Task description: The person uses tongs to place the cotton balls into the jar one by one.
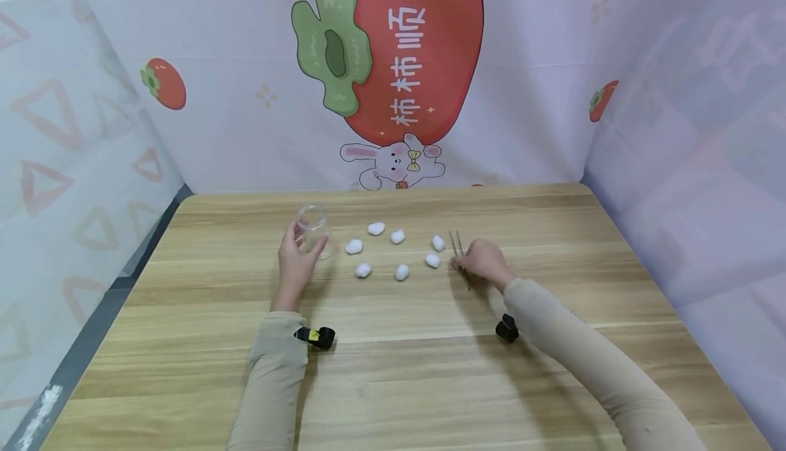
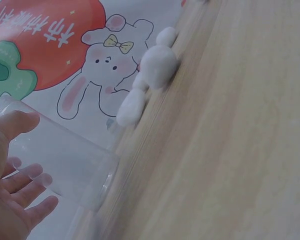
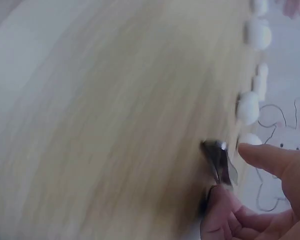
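On the left side of the table, my left hand [image 1: 299, 260] grips a clear jar [image 1: 314, 233] with thumb and fingers on opposite sides. The left wrist view shows the fingers of the left hand [image 2: 15, 175] around the see-through wall of the jar [image 2: 65, 155]. My right hand [image 1: 482, 261] holds metal tweezers [image 1: 462, 260], their two tips pointing to the far side. In the right wrist view the curled fingers touch the tweezers [image 3: 221, 162], while the thumb stands apart from them. Several white cotton balls [image 1: 402, 272] lie loosely spread between the hands.
The wooden table [image 1: 393, 369] ends at a back wall cloth [image 1: 233, 123] printed with a persimmon and a rabbit. Cloth walls also stand at left and right. The cotton ball [image 1: 432, 260] nearest the tweezers lies just left of them.
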`<state>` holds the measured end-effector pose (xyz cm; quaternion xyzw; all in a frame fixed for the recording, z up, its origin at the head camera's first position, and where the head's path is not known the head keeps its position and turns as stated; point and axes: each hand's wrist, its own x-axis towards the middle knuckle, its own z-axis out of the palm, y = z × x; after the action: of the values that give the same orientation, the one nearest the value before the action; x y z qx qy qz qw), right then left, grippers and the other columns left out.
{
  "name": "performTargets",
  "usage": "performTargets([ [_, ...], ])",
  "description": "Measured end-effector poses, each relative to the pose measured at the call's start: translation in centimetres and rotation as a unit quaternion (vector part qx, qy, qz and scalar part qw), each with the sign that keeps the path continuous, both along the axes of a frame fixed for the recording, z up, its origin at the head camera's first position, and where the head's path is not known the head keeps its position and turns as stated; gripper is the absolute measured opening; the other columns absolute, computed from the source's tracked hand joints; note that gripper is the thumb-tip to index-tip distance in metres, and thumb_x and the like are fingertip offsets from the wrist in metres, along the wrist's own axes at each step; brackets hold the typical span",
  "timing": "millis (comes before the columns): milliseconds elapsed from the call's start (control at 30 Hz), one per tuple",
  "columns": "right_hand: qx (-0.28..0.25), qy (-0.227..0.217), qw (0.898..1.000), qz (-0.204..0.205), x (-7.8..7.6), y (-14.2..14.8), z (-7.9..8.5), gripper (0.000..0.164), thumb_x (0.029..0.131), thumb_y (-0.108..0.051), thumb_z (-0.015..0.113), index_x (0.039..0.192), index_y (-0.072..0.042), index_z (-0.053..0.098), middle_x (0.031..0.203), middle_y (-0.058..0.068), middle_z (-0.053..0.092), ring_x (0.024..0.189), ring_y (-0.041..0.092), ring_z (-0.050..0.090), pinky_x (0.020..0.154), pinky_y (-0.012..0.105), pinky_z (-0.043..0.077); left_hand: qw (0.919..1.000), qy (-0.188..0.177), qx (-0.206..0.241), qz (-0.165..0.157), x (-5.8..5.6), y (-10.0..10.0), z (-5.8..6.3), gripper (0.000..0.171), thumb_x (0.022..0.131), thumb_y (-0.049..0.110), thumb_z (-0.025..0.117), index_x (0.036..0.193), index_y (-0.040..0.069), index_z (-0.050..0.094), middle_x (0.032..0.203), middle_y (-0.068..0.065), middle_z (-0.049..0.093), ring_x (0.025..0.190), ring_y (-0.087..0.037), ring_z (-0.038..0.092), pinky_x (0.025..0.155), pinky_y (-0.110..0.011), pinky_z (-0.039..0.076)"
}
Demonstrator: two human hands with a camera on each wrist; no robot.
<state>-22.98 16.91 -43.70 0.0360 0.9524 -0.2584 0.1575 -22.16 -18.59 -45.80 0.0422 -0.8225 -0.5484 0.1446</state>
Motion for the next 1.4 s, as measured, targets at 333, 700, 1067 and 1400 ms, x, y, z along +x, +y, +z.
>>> performTargets([
  [333, -0.104, -0.066, 0.984, -0.128, -0.9, 0.1, -0.2, 0.027, 0.077, -0.026, 0.080, 0.067, -0.007, 0.063, 0.052, -0.004, 0.056, 0.048, 0.007, 0.052, 0.046, 0.017, 0.045, 1.0000, 0.000, 0.005, 0.003, 0.0, 0.0, 0.1, 0.069, 0.087, 0.019, 0.070, 0.142, -0.003, 0.036, 0.143, -0.026, 0.046, 0.136, -0.037, 0.043, 0.117, -0.048, 0.038],
  [700, -0.133, -0.077, 0.978, -0.140, -1.6, 0.5, -0.2, 0.019, 0.078, -0.016, 0.077, 0.082, 0.001, 0.070, 0.051, -0.004, 0.060, 0.043, 0.004, 0.057, 0.048, 0.016, 0.053, 0.9999, -0.006, 0.010, 0.005, 0.0, 0.1, 0.3, 0.068, 0.087, 0.020, 0.071, 0.141, -0.003, 0.037, 0.144, -0.026, 0.045, 0.136, -0.039, 0.043, 0.117, -0.048, 0.038],
  [1067, -0.204, -0.104, 0.961, -0.157, -1.8, 1.2, -0.3, 0.014, 0.079, -0.012, 0.074, 0.083, -0.001, 0.066, 0.054, -0.005, 0.061, 0.047, 0.002, 0.057, 0.051, 0.014, 0.054, 0.9999, -0.003, 0.016, 0.006, -0.2, 0.0, 0.1, 0.069, 0.086, 0.019, 0.072, 0.142, -0.003, 0.037, 0.142, -0.026, 0.047, 0.135, -0.040, 0.044, 0.116, -0.049, 0.039],
  [1400, -0.257, -0.124, 0.946, -0.156, -2.0, 2.1, -0.5, 0.013, 0.083, -0.012, 0.071, 0.086, -0.002, 0.062, 0.058, -0.005, 0.060, 0.050, 0.001, 0.057, 0.053, 0.014, 0.053, 0.9998, -0.009, 0.016, -0.002, 0.0, -0.1, 0.3, 0.067, 0.087, 0.020, 0.071, 0.140, -0.003, 0.039, 0.142, -0.025, 0.046, 0.135, -0.037, 0.043, 0.117, -0.048, 0.038],
])
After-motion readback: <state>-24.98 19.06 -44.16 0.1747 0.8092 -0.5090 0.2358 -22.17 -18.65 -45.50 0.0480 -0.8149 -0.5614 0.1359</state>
